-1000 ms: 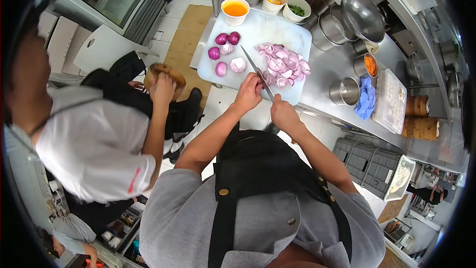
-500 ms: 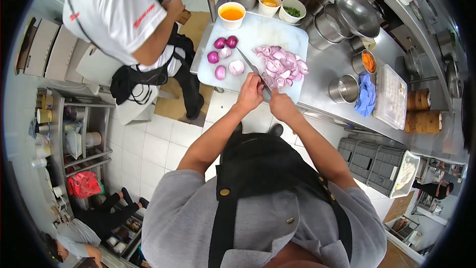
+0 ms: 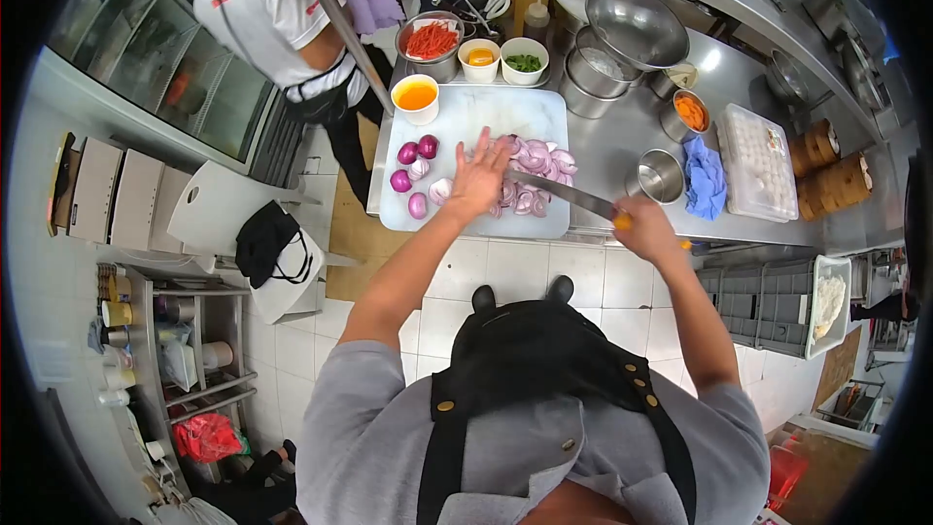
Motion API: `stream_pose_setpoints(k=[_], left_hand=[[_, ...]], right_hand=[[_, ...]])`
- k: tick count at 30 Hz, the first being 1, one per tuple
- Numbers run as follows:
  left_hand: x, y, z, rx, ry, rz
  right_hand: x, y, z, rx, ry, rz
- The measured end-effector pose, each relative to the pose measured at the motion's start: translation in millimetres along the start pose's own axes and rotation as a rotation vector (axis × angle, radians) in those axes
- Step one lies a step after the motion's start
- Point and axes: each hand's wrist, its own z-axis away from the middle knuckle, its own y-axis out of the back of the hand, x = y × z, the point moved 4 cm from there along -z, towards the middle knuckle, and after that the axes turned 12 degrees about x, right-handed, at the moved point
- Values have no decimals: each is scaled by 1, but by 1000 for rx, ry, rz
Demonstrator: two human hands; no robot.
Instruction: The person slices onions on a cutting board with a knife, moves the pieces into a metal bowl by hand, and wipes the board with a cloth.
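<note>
Spreading its fingers wide in the head view, the left hand (image 3: 480,175) is lying palm down over the cutting board (image 3: 530,109), at the left side of a heap of sliced onion (image 3: 544,157). It is not visibly gripping anything, and whether the palm is pressing on slices cannot be told. The right hand (image 3: 649,230) is closing its fingers around the yellow handle of a knife (image 3: 575,195), the blade pointing toward the left hand and its front end reaching the slices.

A group of onions (image 3: 400,181), some deep purple and some paler, is sitting on the board's left part. Behind these, a white cup of orange liquid (image 3: 416,100) is standing at the board's far left corner. Beyond the far edge, a bowl of orange shreds (image 3: 432,39), a cup with something yellow (image 3: 480,58) and a cup of chopped greens (image 3: 524,62) are standing in a row.

To the right, on the steel worktop (image 3: 609,148), a small pot (image 3: 658,178) is standing beside a blue cloth (image 3: 705,177). A person in a white shirt (image 3: 272,0) is standing beyond the worktop's left end.
</note>
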Motion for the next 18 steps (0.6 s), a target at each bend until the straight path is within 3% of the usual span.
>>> stream_pose_setpoints(k=[2,4,5,10,12,14,15,18], left_hand=[[-8,20,7,84,64,101],[-13,37,11,87,188,158],[-13,34,19,115,194,175],[41,15,73,264,317,392],[50,15,81,300,388,431],[48,17,88,343,442,259],[42,21,85,429,426,228],[30,35,69,424,359,268]], right_hand=[[7,14,23,-9,-44,-21],[20,20,46,79,-284,-29],[24,15,56,86,-295,-31],[47,-30,71,218,-450,19],[53,-56,69,222,-431,26],[50,-80,68,197,-369,25],[36,-77,65,174,-346,-12],[20,-61,64,247,-354,-155]])
